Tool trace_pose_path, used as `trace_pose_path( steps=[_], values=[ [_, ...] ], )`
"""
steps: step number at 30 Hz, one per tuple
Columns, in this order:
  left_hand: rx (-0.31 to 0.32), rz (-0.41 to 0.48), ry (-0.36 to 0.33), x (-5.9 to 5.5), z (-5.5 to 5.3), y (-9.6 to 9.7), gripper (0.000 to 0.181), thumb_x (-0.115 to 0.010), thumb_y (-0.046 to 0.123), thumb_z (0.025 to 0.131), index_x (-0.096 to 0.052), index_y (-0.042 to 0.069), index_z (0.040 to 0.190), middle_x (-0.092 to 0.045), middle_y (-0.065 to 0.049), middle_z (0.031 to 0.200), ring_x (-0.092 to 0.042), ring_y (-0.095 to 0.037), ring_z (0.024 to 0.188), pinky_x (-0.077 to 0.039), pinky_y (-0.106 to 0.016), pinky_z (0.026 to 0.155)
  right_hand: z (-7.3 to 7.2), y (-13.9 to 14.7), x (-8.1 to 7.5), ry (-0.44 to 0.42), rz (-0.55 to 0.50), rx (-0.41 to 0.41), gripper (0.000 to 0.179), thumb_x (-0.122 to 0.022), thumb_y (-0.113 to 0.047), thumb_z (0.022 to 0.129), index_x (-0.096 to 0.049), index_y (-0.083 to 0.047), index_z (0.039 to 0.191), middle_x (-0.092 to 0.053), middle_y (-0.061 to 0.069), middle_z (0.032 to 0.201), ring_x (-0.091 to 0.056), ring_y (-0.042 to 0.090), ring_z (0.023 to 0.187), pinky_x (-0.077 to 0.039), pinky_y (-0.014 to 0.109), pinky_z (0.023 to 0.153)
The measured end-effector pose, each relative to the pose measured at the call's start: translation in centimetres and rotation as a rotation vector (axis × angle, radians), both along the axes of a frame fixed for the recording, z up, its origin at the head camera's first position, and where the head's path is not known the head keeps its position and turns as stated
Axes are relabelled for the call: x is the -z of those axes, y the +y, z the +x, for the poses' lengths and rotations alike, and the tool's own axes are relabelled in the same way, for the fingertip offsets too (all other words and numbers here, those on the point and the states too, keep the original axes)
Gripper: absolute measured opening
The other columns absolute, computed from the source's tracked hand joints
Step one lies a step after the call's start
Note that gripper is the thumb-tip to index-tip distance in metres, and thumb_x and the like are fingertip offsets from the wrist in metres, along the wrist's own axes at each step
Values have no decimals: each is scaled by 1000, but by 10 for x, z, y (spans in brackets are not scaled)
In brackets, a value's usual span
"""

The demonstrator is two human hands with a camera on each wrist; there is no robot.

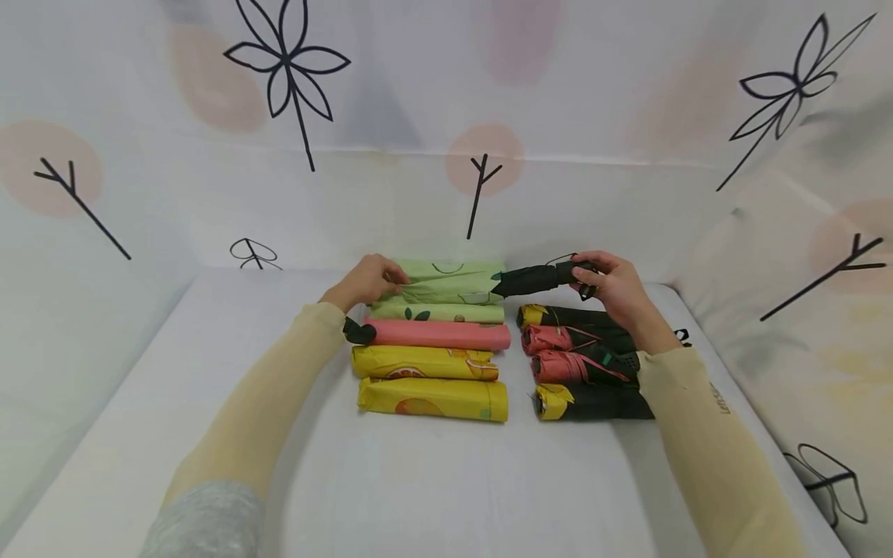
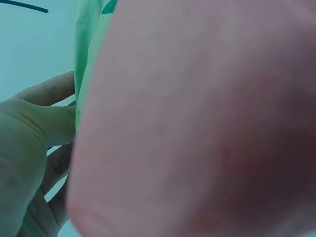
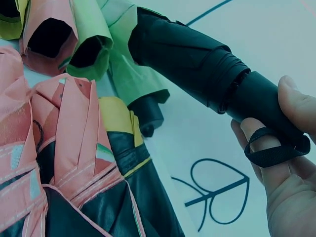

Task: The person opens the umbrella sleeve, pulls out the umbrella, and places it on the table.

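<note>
The right hand grips the handle of a black umbrella. The left hand, well apart, pinches the left end of a light green sleeve. The umbrella's far end meets the sleeve's right end, toward the table's back. Nearer lie a pink sleeve, two yellow sleeves and, at right, four folded umbrellas.

From head height, one camera looks forward and down across the table to its far edge. A close, blurred surface fills most of the left-wrist view; the right wrist's, near the right edge, faces left along a black umbrella the head view shares.
</note>
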State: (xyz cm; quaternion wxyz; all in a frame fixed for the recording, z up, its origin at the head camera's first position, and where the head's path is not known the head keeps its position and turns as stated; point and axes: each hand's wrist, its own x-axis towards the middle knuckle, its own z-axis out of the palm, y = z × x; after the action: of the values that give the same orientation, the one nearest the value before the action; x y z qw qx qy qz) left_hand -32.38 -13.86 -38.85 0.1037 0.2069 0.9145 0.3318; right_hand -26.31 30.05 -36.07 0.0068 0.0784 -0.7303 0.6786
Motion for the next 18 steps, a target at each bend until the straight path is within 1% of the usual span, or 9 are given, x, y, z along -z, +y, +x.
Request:
trace_pose_path(
  steps=[6,14,18],
  values=[
    [2,8,-8,-1,0,-1,18,-67,8,96,-75,10,112,-69,-10,114,-64,-25,96,-49,-35,68,2,2,0,4,-41,2,24,-64,-8,98,-64,2,120,-56,5,113,-63,13,91,-54,22,71],
    [-7,4,-11,0,0,-5,18,-66,8,97,-75,9,112,-69,-11,113,-62,-26,91,-49,-34,59,3,11,-1,20,-64,18,21,-65,-6,97,-66,0,117,-59,4,110,-61,14,85,-54,21,71],
    [-11,11,-23,1,0,-6,18,-66,8,97,-75,10,112,-68,-11,113,-61,-26,89,-48,-34,56,4,14,-2,21,-106,14,19,-65,-4,97,-67,-2,115,-59,5,110,-62,14,85,-55,22,73]
  ],
)
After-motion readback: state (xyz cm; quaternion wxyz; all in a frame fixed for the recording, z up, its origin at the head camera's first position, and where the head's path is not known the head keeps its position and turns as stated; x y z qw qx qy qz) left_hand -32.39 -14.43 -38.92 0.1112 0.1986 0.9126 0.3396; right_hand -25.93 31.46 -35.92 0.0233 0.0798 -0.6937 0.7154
